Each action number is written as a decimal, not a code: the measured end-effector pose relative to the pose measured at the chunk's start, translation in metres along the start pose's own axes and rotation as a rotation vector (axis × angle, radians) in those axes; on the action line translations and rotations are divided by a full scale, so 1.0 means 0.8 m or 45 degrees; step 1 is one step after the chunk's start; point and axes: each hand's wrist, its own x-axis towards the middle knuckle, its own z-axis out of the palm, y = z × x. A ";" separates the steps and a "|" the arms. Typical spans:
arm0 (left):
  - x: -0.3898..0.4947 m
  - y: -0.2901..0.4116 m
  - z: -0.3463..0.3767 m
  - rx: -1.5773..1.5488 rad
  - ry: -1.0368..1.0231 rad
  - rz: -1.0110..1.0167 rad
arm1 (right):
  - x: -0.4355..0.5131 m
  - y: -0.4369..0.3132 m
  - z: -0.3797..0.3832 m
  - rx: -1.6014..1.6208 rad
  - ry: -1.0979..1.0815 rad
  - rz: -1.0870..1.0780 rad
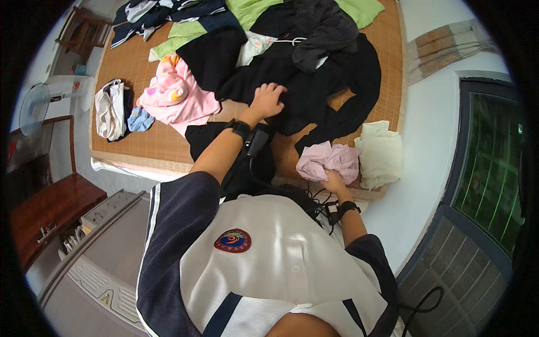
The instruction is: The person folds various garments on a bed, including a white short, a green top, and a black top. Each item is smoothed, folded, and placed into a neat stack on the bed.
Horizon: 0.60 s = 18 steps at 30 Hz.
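A black long-sleeved garment (294,80) lies spread over the woven mat (143,143) of a bed. Resting on its near left part is my left hand (267,101), palm down with the fingers slightly spread. Close to the bed's near right edge, my right hand (334,182) grips a crumpled pale pink cloth (326,159), its fingertips partly hidden in the folds. A folded cream cloth (380,153) lies just right of the pink one. Beneath my left forearm is another black garment (210,139).
Left on the mat are a pink patterned fleece (181,92), a small blue cloth (140,119) and folded white clothing (110,110). Dark clothes (189,10) and a green cloth (252,12) lie at the far side. Black cables (313,196) run near my right wrist. A fan (36,108) stands left.
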 end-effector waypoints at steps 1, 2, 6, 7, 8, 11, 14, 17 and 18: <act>0.019 0.011 -0.001 0.034 0.012 0.025 | 0.004 -0.001 -0.002 0.001 0.031 -0.014; 0.036 0.020 -0.001 0.071 0.043 0.062 | 0.007 -0.002 -0.005 0.102 0.108 -0.039; 0.102 0.037 0.008 0.290 0.126 0.278 | 0.019 -0.012 -0.029 0.222 0.302 -0.120; 0.116 0.037 0.012 0.397 0.146 0.325 | 0.022 -0.015 -0.037 0.274 0.337 -0.123; 0.130 0.036 0.018 0.504 0.172 0.371 | 0.025 -0.018 -0.043 0.320 0.358 -0.099; 0.164 0.030 0.033 0.718 0.152 0.407 | 0.032 -0.024 -0.059 0.584 0.549 -0.187; 0.183 0.030 0.041 0.863 -0.070 0.361 | 0.037 -0.026 -0.066 0.632 0.599 -0.101; 0.187 0.045 0.027 0.835 -0.191 0.251 | 0.033 -0.023 -0.066 0.689 0.585 -0.072; 0.185 0.052 0.015 0.758 -0.191 0.212 | 0.033 -0.022 -0.066 0.685 0.578 -0.101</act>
